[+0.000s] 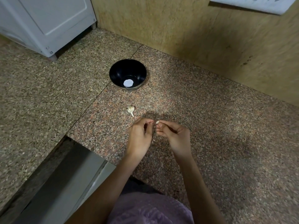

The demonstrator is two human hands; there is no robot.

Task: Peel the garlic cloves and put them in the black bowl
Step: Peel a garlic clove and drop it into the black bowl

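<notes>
Peeling under way, nothing in the bowl yet

Up close, the right hand (pixel 175 136) had its fingers pinched on a small pale garlic clove (pixel 157 122), held just over the worktop (pixel 210 126). The left hand (pixel 140 136) sat right beside it, fingers curled and thumb and forefinger drawn in toward the clove, though whether they gripped a shred of skin was too small to tell, and so was how much skin the clove wore. A little beyond, the garlic bulb (pixel 131 109) lay on its side, apart from both hands and looking mostly whole. Farther back the black bowl (pixel 139 73) stood upright with only a round pale patch at its bottom and no clove showing, so by my reading it was early: one clove being worked, none delivered, the bulb's cloves all to come
</notes>
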